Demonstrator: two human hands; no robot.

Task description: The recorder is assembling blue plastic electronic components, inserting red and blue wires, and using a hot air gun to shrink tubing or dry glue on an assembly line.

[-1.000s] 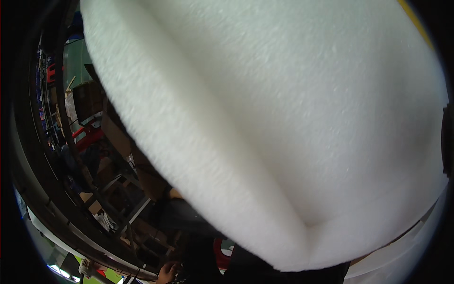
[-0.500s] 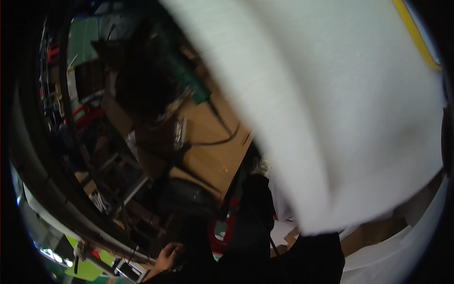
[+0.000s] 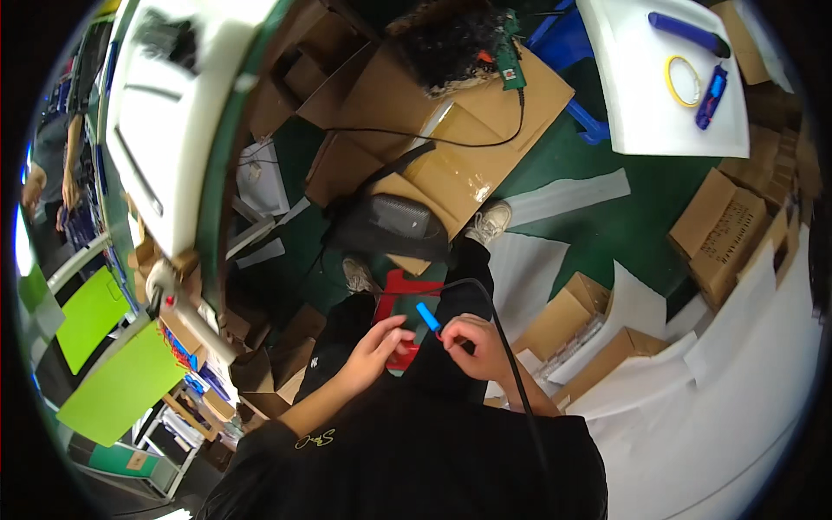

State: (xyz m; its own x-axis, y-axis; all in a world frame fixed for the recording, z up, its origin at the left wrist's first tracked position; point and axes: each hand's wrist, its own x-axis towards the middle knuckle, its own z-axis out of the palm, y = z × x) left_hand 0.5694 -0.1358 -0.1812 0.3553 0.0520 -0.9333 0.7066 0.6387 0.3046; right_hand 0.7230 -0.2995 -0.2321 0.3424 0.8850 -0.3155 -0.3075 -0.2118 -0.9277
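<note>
My right hand (image 3: pixel 473 345) is closed, its thumb and fingers pinching the lower end of a slim bright-blue cylinder (image 3: pixel 427 316) with something small and dark red at that end. The cylinder tilts up and to the left in front of my lap. Just left of it hovers my left hand (image 3: pixel 380 348), fingers apart and holding nothing that I can see. A thin black cord (image 3: pixel 505 345) runs close by my right wrist. Beneath the hands, between my legs, a red plastic frame (image 3: pixel 401 287) shows in part.
A white foam sheet (image 3: pixel 641 126) at upper right bears a yellow tape roll (image 3: pixel 670 82) and blue wrapped cylinders (image 3: pixel 711 97). Ahead lies flattened cardboard (image 3: pixel 485 160) with a corded green tool (image 3: pixel 510 61). Cartons (image 3: pixel 719 230) stand at right. A white-and-green machine (image 3: pixel 178 113) stands at left.
The large white sheet that filled the right side of the view no longer blocks it. Both hands now show over my lap, with the blue cylinder in the right one.
</note>
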